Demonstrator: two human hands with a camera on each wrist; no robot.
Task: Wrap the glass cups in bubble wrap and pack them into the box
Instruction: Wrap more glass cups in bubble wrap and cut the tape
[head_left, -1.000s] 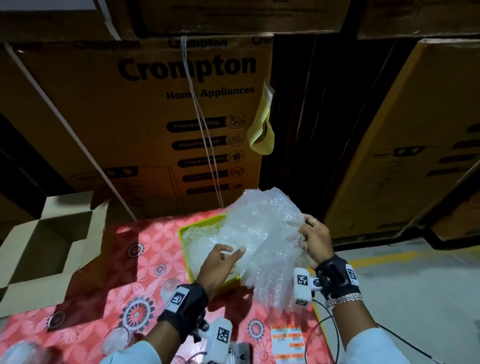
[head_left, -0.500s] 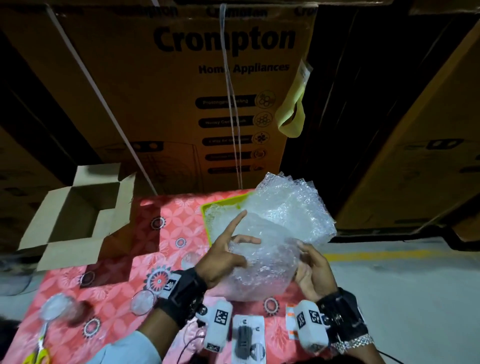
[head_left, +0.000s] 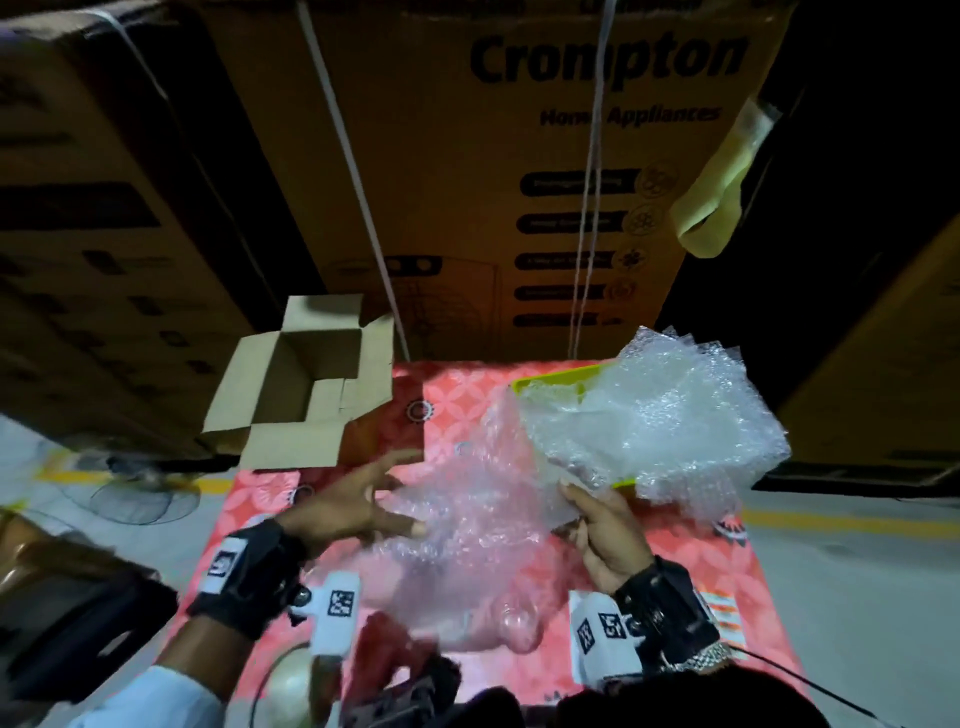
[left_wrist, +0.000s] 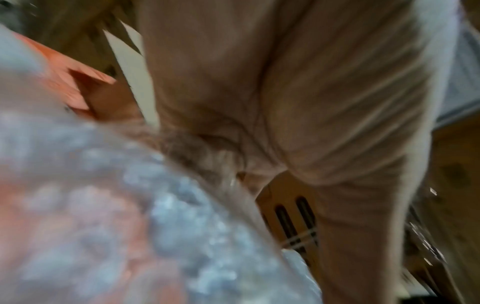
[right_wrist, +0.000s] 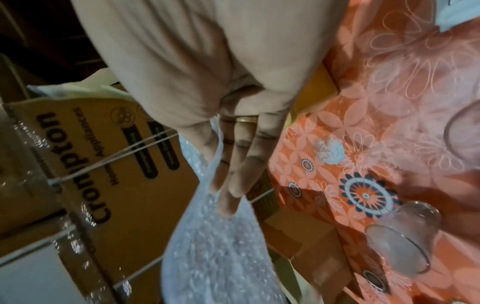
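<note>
No cup (right_wrist: 400, 236) is wrapped yet, as far as is shown: one lies bare on the desk (head_left: 457, 395), and the box (head_left: 311, 374) appears empty. A wrap sheet (head_left: 467, 519) is pinched by the right hand (head_left: 605, 530) and touched by the open left hand (head_left: 353, 506).

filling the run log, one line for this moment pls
step: spreading bubble wrap sheet | right hand: pinches sheet | left hand: open on sheet | cardboard box: open | glass cup: unwrapped
</note>
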